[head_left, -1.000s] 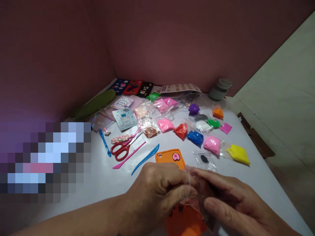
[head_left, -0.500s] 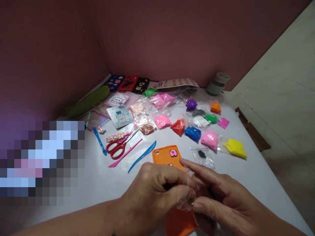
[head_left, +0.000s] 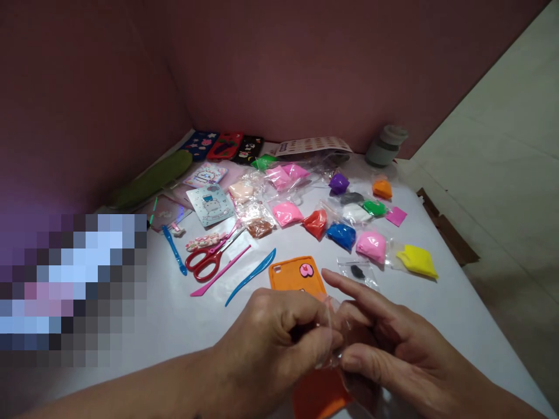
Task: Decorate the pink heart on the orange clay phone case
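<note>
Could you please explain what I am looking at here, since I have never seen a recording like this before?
There is no machine: a person wears a camera on the head, looking forward and down, so the one view shows their own two bare hands from above. The left hand and right hand together pinch a small clear plastic bag just above an orange sheet. They work over a white table set against a dark pink wall. On it lie little bags of coloured clay, such as a yellow one, a blue one and a red one. Nearer the hands is an orange phone case. To the left are red scissors, a blue modelling tool and a pink modelling tool. A grey jar stands at the back. The blurred block at left is hidden on purpose.
</note>
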`<state>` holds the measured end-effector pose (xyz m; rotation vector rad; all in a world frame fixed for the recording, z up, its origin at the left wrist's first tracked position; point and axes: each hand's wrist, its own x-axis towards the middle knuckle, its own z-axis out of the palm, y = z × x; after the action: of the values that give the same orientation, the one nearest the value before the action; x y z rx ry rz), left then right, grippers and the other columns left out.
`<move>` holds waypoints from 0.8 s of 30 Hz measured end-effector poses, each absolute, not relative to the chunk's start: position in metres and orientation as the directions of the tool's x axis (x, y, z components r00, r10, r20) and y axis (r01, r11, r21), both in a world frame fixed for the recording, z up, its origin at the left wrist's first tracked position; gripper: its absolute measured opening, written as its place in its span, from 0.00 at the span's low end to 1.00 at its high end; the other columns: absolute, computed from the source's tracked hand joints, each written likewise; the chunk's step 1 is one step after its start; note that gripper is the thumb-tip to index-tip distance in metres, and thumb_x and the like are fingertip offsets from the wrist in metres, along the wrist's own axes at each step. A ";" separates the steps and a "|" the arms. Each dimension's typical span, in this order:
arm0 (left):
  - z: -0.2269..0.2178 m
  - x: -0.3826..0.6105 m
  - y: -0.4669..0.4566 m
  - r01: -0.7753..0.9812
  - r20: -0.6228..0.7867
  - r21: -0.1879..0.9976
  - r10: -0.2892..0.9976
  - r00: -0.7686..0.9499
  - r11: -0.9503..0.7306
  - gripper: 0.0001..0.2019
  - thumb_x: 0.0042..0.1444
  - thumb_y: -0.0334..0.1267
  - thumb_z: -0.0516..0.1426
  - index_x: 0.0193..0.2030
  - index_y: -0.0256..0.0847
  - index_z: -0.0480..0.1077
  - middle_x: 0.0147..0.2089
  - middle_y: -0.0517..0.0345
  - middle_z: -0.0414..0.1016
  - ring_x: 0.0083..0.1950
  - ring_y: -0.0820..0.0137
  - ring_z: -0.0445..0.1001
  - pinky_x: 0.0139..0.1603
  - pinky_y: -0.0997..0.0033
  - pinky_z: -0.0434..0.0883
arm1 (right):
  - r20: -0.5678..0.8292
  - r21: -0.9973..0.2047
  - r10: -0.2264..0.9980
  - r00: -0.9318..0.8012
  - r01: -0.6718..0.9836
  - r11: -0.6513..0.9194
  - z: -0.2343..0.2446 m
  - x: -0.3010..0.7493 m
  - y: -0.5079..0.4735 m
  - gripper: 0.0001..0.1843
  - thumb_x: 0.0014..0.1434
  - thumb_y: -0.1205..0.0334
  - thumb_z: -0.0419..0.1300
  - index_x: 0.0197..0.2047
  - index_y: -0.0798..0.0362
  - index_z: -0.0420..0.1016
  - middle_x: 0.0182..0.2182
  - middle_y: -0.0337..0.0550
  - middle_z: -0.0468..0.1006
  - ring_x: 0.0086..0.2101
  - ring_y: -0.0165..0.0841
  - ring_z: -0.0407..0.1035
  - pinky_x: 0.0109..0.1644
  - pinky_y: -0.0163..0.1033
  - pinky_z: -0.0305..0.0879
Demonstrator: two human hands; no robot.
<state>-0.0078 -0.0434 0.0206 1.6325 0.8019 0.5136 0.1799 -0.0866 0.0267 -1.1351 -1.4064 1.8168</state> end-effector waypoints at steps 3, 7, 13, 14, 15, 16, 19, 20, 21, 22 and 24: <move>0.023 -0.007 -0.043 0.228 -0.094 0.971 0.744 0.661 -0.079 0.09 0.53 0.28 0.52 0.23 0.37 0.66 0.20 0.67 0.63 0.22 0.80 0.58 0.23 0.81 0.57 | -0.265 -0.958 0.848 -0.458 0.023 -0.287 0.027 0.180 -0.087 0.34 0.62 0.66 0.55 0.67 0.40 0.48 0.28 0.31 0.67 0.26 0.21 0.64 0.32 0.28 0.65; 0.028 -0.008 -0.038 0.196 -0.125 0.980 0.723 0.680 -0.015 0.07 0.52 0.27 0.52 0.25 0.37 0.67 0.22 0.65 0.67 0.24 0.79 0.62 0.25 0.81 0.61 | -0.265 -0.954 0.852 -0.452 -0.003 -0.299 0.030 0.182 -0.087 0.33 0.62 0.67 0.55 0.67 0.43 0.50 0.29 0.32 0.68 0.27 0.22 0.65 0.32 0.29 0.64; 0.030 -0.012 -0.034 0.190 -0.106 0.981 0.714 0.692 -0.038 0.10 0.56 0.28 0.52 0.26 0.37 0.71 0.25 0.60 0.73 0.26 0.76 0.69 0.29 0.80 0.66 | -0.307 -0.891 0.814 -0.493 -0.151 -0.428 0.032 0.181 -0.083 0.20 0.64 0.61 0.56 0.59 0.49 0.62 0.32 0.36 0.70 0.29 0.21 0.66 0.33 0.28 0.63; 0.030 -0.012 -0.034 0.198 -0.077 0.977 0.723 0.686 -0.083 0.10 0.56 0.27 0.52 0.27 0.37 0.71 0.25 0.61 0.73 0.26 0.77 0.70 0.29 0.81 0.66 | -0.311 -0.887 0.806 -0.503 -0.151 -0.436 0.031 0.181 -0.082 0.16 0.64 0.59 0.56 0.54 0.52 0.66 0.31 0.37 0.70 0.29 0.21 0.65 0.34 0.28 0.63; 0.029 -0.012 -0.035 0.203 -0.049 0.971 0.726 0.686 -0.127 0.10 0.57 0.26 0.52 0.27 0.37 0.71 0.25 0.61 0.73 0.26 0.77 0.70 0.28 0.82 0.66 | -0.315 -0.883 0.803 -0.505 -0.153 -0.443 0.031 0.181 -0.081 0.13 0.65 0.58 0.55 0.49 0.55 0.69 0.29 0.37 0.70 0.28 0.21 0.65 0.32 0.27 0.61; 0.028 -0.012 -0.037 0.208 -0.022 0.964 0.727 0.686 -0.167 0.11 0.57 0.26 0.52 0.27 0.37 0.71 0.25 0.61 0.73 0.26 0.78 0.70 0.28 0.82 0.66 | -0.335 -0.875 0.795 -0.505 -0.147 -0.462 0.030 0.180 -0.080 0.11 0.65 0.57 0.56 0.44 0.57 0.71 0.26 0.37 0.69 0.26 0.20 0.64 0.31 0.26 0.60; 0.027 -0.011 -0.039 0.211 0.005 0.956 0.730 0.683 -0.204 0.09 0.57 0.28 0.53 0.28 0.38 0.71 0.25 0.61 0.74 0.26 0.78 0.71 0.28 0.82 0.65 | -0.436 -0.831 0.762 -0.478 -0.111 -0.545 0.028 0.180 -0.079 0.13 0.62 0.56 0.58 0.35 0.59 0.70 0.22 0.36 0.68 0.21 0.19 0.61 0.26 0.25 0.56; 0.028 -0.010 -0.039 0.205 -0.017 0.966 0.745 0.667 -0.161 0.08 0.57 0.30 0.54 0.28 0.38 0.71 0.25 0.61 0.74 0.25 0.77 0.70 0.27 0.82 0.65 | -0.460 -0.821 0.757 -0.463 -0.102 -0.561 0.027 0.181 -0.079 0.13 0.61 0.55 0.59 0.34 0.59 0.69 0.21 0.36 0.68 0.20 0.20 0.61 0.25 0.26 0.56; 0.028 -0.010 -0.039 0.191 -0.057 0.978 0.763 0.643 -0.087 0.07 0.57 0.31 0.55 0.28 0.38 0.71 0.24 0.61 0.73 0.24 0.78 0.69 0.26 0.82 0.64 | -0.475 -0.819 0.757 -0.448 -0.089 -0.566 0.026 0.181 -0.079 0.13 0.61 0.55 0.59 0.34 0.59 0.69 0.21 0.37 0.68 0.20 0.21 0.61 0.24 0.26 0.57; 0.029 -0.011 -0.037 0.164 -0.108 0.986 0.779 0.618 0.007 0.06 0.56 0.32 0.55 0.28 0.39 0.70 0.23 0.63 0.71 0.23 0.79 0.67 0.24 0.83 0.63 | -0.478 -0.823 0.761 -0.438 -0.079 -0.563 0.025 0.182 -0.079 0.13 0.61 0.55 0.59 0.34 0.58 0.69 0.20 0.37 0.68 0.19 0.21 0.61 0.24 0.27 0.58; 0.031 -0.012 -0.032 0.082 -0.197 0.980 0.795 0.574 0.183 0.07 0.56 0.35 0.57 0.27 0.39 0.69 0.18 0.67 0.65 0.18 0.82 0.59 0.20 0.85 0.59 | -0.465 -0.831 0.774 -0.430 -0.091 -0.549 0.024 0.184 -0.079 0.13 0.61 0.55 0.58 0.33 0.58 0.69 0.19 0.36 0.67 0.19 0.21 0.61 0.24 0.27 0.58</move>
<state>-0.0123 -0.0323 0.0314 1.3096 0.8504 0.5994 0.1836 -0.0786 0.0242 -1.2047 -1.0127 2.0207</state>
